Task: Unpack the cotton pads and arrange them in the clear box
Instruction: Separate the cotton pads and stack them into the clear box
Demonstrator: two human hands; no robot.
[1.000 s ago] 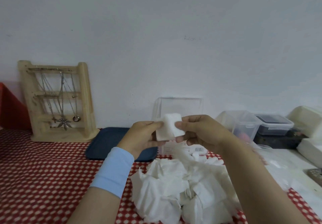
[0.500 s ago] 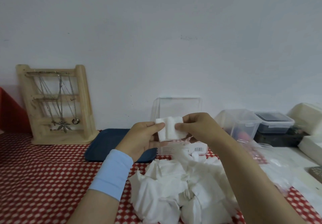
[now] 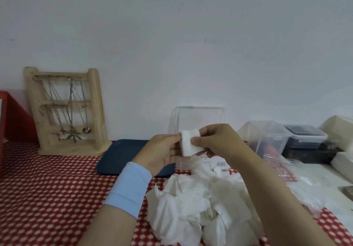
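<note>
A wooden necklace stand (image 3: 65, 112) occupies the rear left of the red-patterned table (image 3: 47, 188), a blue tray (image 3: 122, 156) just beside it, and lidded plastic containers (image 3: 267, 142) sit at the rear right.

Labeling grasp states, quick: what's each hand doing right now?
Left hand: pinching the left edge of a small stack of cotton pads.
Right hand: pinching the same stack's right edge.

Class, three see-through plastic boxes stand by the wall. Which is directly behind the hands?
The clear box, leftmost of the three, behind the held cotton pad. The other two sit further right: a tub with something red inside and a dark-filled box.
</note>
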